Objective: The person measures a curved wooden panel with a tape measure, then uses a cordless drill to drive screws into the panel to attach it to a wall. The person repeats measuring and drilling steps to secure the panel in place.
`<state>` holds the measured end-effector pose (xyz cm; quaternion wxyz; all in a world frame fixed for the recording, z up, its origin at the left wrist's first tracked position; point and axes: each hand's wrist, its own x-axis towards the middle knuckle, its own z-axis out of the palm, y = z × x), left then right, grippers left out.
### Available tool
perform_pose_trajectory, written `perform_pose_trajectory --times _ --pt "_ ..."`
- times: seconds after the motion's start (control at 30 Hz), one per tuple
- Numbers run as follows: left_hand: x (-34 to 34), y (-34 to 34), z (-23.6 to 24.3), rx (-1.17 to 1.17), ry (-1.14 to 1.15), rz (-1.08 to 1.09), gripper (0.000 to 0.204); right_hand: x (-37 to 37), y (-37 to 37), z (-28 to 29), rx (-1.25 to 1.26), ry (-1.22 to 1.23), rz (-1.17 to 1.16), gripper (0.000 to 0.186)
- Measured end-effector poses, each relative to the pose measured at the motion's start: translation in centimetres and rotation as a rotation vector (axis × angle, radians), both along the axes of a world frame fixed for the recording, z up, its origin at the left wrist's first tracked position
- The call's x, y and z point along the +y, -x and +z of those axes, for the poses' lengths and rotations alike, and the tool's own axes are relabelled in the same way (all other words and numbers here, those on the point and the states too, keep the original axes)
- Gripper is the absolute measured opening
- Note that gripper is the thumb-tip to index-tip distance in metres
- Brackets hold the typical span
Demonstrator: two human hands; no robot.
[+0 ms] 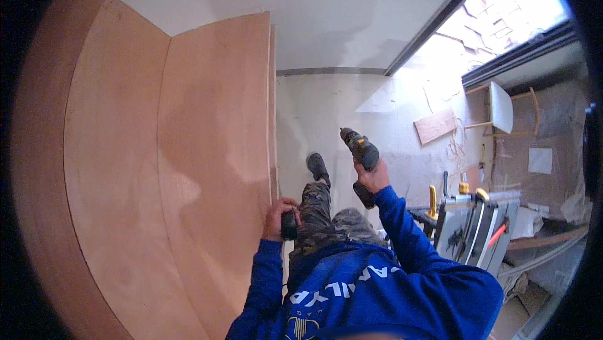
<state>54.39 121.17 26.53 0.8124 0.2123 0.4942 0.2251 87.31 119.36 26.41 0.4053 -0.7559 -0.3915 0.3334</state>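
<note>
My right hand (372, 178) grips a dark cordless drill (358, 146) by its handle, with the bit pointing forward and slightly left over the pale floor. Lower down on the left, my left hand (276, 220) is closed around a black object (289, 225), too dark to make out clearly, beside the edge of a light reddish plywood panel (213, 120). Both arms are in blue sleeves, and my legs in camouflage trousers show below and between my hands.
A bright open doorway (496, 13) is at the upper right. A white chair (500, 107) and a loose wooden board (434, 126) lie beyond the drill. A saw table (468, 233) with yellow fittings stands close by my right arm. A white wall (326, 19) closes the far side.
</note>
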Motion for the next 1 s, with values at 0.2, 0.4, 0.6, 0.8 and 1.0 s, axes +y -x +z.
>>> perform_pose_trajectory --times 0.2,0.4,0.6,0.8,1.0 --pt "20.9 -2.9 2.1 0.859 -0.861 -0.055 0.018 14.4 -5.8 1.5 0.039 -0.093 0.046 0.031" --pt "35.7 -3.7 0.5 1.629 -0.830 -0.122 0.025 26.8 -11.1 -0.1 0.160 -0.291 0.203 0.033" --pt "42.2 -3.5 -4.0 1.640 -0.993 0.049 0.038 38.1 -13.7 -7.4 0.258 -0.407 0.414 0.035" --pt "43.9 -2.0 -5.3 1.828 -1.370 -0.039 0.040 46.0 -11.8 -18.2 0.207 -0.675 0.508 0.038" --pt "43.9 -4.7 -4.7 2.518 -1.749 -0.255 0.031 51.9 -9.9 -22.6 0.169 -0.953 0.530 0.036"
